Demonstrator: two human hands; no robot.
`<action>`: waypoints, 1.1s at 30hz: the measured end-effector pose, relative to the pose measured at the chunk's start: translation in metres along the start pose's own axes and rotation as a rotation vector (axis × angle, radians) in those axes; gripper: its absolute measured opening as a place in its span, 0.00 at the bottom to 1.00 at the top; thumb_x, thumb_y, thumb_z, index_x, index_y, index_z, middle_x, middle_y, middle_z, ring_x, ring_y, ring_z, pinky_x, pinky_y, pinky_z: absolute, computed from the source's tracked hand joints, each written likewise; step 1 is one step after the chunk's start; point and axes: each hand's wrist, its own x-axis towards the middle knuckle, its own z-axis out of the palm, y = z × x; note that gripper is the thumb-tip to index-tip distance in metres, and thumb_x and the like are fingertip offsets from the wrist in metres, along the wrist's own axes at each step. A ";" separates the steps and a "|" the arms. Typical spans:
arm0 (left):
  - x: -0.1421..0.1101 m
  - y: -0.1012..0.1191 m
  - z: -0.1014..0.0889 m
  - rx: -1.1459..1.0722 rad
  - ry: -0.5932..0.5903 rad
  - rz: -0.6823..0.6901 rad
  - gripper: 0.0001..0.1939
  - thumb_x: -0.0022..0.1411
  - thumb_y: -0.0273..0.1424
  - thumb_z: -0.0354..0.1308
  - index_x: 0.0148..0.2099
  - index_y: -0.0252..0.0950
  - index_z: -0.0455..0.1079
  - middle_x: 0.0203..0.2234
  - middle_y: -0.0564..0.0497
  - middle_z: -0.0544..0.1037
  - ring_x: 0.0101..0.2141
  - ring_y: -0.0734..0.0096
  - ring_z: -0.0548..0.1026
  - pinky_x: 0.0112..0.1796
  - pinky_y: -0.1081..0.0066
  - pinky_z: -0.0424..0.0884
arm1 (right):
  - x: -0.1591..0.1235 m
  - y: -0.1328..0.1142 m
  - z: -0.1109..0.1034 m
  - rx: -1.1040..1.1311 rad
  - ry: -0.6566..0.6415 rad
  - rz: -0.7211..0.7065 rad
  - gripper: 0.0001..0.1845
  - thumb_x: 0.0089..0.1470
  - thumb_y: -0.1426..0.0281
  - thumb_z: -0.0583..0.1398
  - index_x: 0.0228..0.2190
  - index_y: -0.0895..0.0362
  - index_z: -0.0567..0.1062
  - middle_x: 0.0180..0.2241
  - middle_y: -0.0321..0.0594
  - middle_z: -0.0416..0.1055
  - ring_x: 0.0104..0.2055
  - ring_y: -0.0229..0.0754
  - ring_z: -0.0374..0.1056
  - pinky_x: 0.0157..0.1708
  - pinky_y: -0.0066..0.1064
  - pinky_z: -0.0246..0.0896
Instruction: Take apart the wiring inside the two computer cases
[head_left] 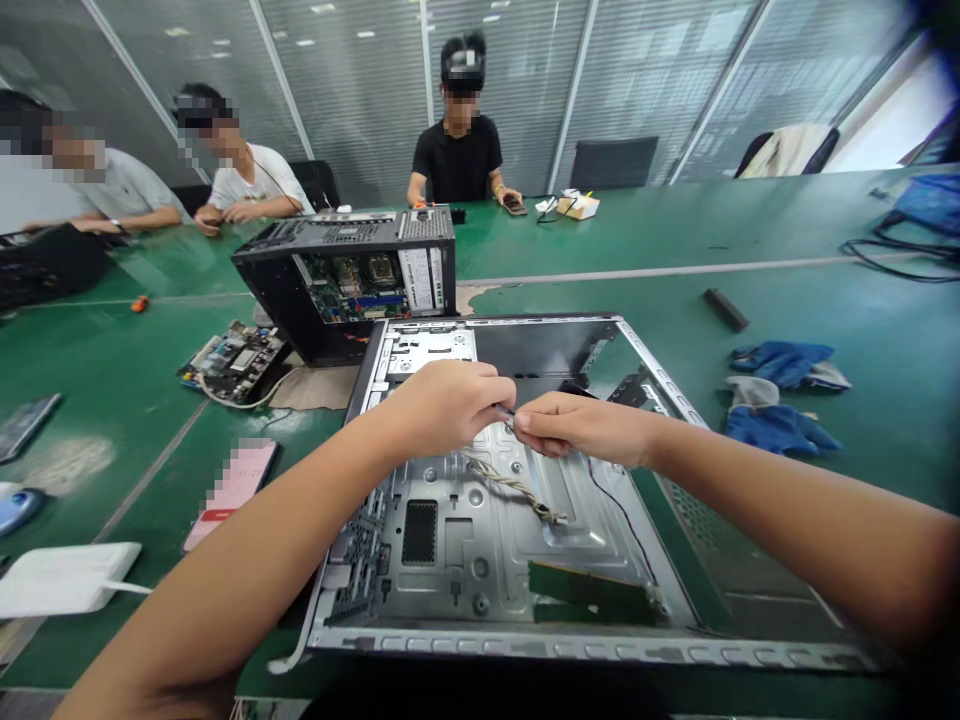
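An open metal case (525, 645) lies flat on the green counter (787, 310), twisted wires (510, 482) inside it. Above its floor, the left hand (450, 408) and right hand (581, 430) meet from either side, forearms angled inward, fingers of both closed in a pinch on a thin cable (509, 418). Beyond stands a dark case (274, 305) holding a circuit board (349, 283).
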 end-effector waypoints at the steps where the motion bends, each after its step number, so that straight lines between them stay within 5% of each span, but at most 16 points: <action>1: 0.000 0.000 0.000 0.003 0.002 0.001 0.10 0.67 0.30 0.51 0.39 0.37 0.74 0.30 0.50 0.77 0.31 0.70 0.73 0.32 0.70 0.64 | 0.000 0.000 0.000 0.001 0.002 -0.006 0.25 0.63 0.52 0.56 0.22 0.57 0.65 0.20 0.30 0.55 0.22 0.32 0.45 0.23 0.29 0.39; 12: -0.002 0.000 -0.007 -0.053 0.042 0.018 0.08 0.66 0.28 0.53 0.36 0.37 0.73 0.29 0.52 0.77 0.31 0.71 0.73 0.32 0.71 0.63 | 0.003 0.000 0.004 -0.032 0.045 -0.063 0.25 0.63 0.54 0.56 0.21 0.56 0.64 0.20 0.30 0.52 0.23 0.33 0.45 0.24 0.30 0.39; 27: -0.005 0.000 -0.016 -0.135 0.066 0.023 0.07 0.67 0.29 0.55 0.37 0.36 0.73 0.29 0.52 0.78 0.30 0.73 0.73 0.33 0.72 0.64 | 0.005 0.001 0.004 0.366 -0.069 -0.038 0.21 0.63 0.59 0.55 0.25 0.60 0.72 0.17 0.29 0.50 0.22 0.33 0.45 0.24 0.29 0.44; 33: -0.004 -0.001 -0.013 -0.157 0.071 0.029 0.07 0.67 0.28 0.55 0.37 0.36 0.74 0.29 0.52 0.78 0.31 0.72 0.74 0.34 0.72 0.65 | 0.004 0.001 0.003 0.307 -0.093 -0.070 0.20 0.61 0.59 0.57 0.24 0.60 0.72 0.19 0.30 0.54 0.22 0.32 0.47 0.25 0.29 0.43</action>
